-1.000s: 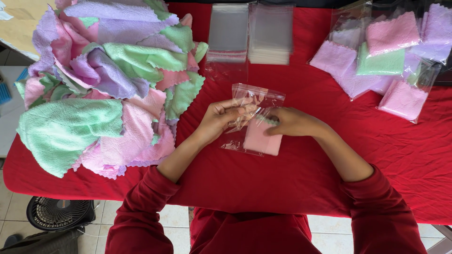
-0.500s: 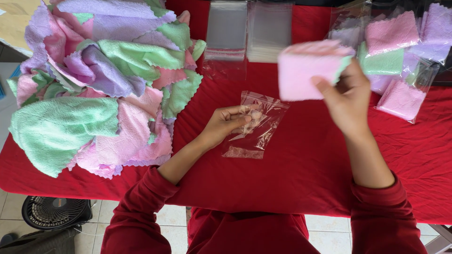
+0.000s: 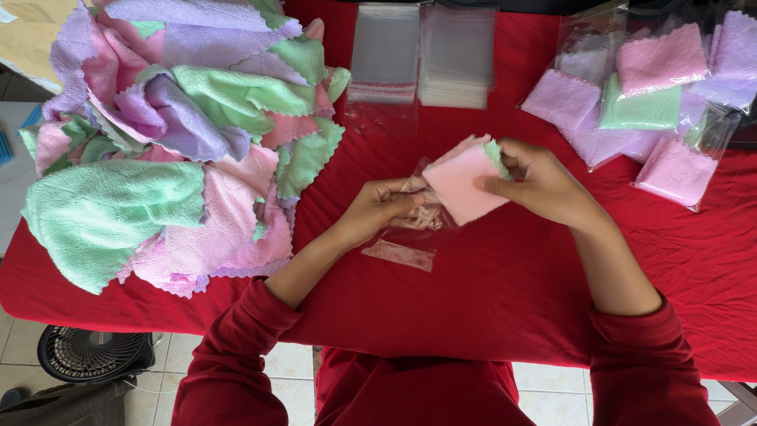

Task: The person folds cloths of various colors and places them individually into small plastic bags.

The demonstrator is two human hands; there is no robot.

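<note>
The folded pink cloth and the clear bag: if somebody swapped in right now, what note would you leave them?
Left hand: grip on the mouth of the clear bag, which lies on the red tablecloth.
Right hand: grip on the folded pink cloth, with a green cloth edge showing behind it, held at the bag's opening.
Done: bagged cloths lie at the far right.
Left: this cloth is not yet inside the bag. A pile of loose cloths sits on the left, and stacks of empty bags lie at the far edge.
</note>
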